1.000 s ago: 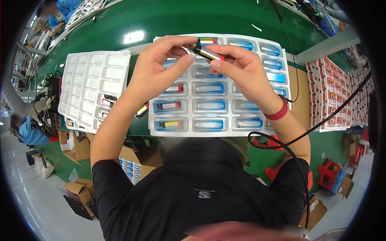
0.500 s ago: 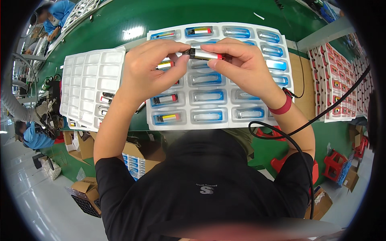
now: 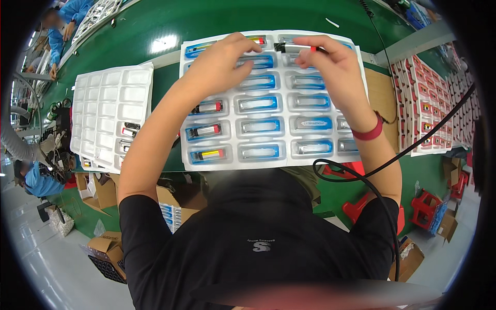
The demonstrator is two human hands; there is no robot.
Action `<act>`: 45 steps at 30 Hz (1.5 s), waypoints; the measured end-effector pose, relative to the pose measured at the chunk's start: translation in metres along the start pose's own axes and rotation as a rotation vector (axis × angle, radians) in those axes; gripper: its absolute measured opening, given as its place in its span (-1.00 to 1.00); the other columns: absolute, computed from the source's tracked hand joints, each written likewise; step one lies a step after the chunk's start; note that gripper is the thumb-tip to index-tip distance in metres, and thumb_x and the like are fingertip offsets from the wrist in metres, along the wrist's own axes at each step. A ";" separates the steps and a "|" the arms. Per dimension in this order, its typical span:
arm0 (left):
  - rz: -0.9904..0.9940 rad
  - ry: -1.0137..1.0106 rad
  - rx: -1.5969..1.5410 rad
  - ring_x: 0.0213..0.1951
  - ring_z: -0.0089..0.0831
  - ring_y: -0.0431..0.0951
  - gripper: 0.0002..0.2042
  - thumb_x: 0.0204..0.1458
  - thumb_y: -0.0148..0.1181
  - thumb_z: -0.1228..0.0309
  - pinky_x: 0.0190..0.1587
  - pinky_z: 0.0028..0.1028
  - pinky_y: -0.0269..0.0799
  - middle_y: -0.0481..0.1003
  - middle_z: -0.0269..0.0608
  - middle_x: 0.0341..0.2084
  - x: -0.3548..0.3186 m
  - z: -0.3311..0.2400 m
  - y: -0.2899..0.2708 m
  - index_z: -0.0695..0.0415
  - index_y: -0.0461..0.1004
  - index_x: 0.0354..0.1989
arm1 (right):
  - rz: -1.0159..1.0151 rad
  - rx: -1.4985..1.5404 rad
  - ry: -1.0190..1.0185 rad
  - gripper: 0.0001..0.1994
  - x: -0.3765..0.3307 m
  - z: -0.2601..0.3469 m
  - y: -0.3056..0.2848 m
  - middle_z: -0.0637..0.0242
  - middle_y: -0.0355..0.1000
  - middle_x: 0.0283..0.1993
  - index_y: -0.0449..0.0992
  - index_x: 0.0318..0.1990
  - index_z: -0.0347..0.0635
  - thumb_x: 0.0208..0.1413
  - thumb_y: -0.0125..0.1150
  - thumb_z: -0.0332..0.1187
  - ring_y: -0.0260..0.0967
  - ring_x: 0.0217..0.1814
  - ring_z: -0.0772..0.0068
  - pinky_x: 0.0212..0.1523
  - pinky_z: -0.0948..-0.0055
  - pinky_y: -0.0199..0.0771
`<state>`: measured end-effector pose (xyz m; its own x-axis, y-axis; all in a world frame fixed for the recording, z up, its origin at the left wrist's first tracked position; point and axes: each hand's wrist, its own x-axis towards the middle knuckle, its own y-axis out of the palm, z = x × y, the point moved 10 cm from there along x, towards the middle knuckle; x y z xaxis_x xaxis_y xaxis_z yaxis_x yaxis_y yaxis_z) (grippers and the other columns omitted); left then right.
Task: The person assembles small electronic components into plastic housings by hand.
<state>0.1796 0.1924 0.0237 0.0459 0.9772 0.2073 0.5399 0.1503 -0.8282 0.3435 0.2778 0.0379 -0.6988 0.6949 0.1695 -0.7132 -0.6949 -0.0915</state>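
Right hand [image 3: 336, 67] pinched a small silver cell [image 3: 295, 48] with a black end at 12 o'clock over the white blister tray [image 3: 281, 160] | left hand [image 3: 222, 62] lay with fingers bent on the tray's top row at 11 o'clock, grasping nothing | emptier tray [image 3: 103, 103] at 9 o'clock on the green table [image 3: 165, 20].

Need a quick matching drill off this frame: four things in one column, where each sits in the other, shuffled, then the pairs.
Things:
1. slim black-and-silver stick
2. white empty-looking tray
3. red wristband
4. black cable

Places:
A. on the right wrist
B. left of the big blister tray, on the green table
C. pinched in the right hand at the tray's far edge
D. looping in front of the tray's near right corner

Pairs: 1-C, 2-B, 3-A, 4-D
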 end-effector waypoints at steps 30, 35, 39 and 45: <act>-0.235 -0.071 -0.933 0.20 -0.44 0.47 -0.49 0.20 0.12 0.70 0.23 -0.41 0.46 0.46 -0.12 0.16 -0.035 -0.017 -0.006 0.23 0.31 0.35 | -0.007 0.179 0.085 -0.77 0.002 0.005 0.044 0.29 0.60 -0.10 0.57 0.01 -0.35 0.23 0.34 -0.50 0.53 -0.04 0.57 0.01 0.58 0.53; -0.224 -0.100 -0.948 0.13 -0.48 0.51 -0.56 0.22 0.15 0.66 0.18 -0.46 0.44 0.50 -0.16 0.12 -0.035 -0.016 -0.004 0.24 0.38 0.29 | -0.012 0.158 0.032 -0.79 0.000 0.008 0.043 0.29 0.61 -0.09 0.60 -0.01 -0.34 0.23 0.34 -0.49 0.54 -0.06 0.58 -0.02 0.60 0.53; -0.216 -0.105 -0.924 0.12 -0.47 0.51 -0.59 0.24 0.16 0.61 0.16 -0.46 0.44 0.49 -0.16 0.13 -0.035 -0.019 0.002 0.24 0.38 0.28 | -0.063 0.072 0.030 -0.81 -0.004 0.004 0.040 0.29 0.60 -0.07 0.64 -0.04 -0.32 0.22 0.36 -0.48 0.52 -0.08 0.59 -0.04 0.58 0.52; -0.202 -0.146 -1.041 0.22 -0.40 0.45 -0.62 0.33 0.00 0.59 0.29 -0.35 0.45 0.40 -0.11 0.25 -0.037 -0.022 0.002 0.27 0.34 0.31 | -0.168 -0.346 -0.419 -0.80 -0.013 0.034 0.039 0.34 0.53 -0.04 0.63 -0.03 -0.32 0.22 0.36 -0.48 0.50 -0.07 0.58 -0.02 0.52 0.52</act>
<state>0.1971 0.1529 0.0259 -0.1882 0.9675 0.1690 0.9810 0.1767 0.0807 0.3266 0.2348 0.0657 -0.5430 0.6088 0.5783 -0.8385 -0.4307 -0.3339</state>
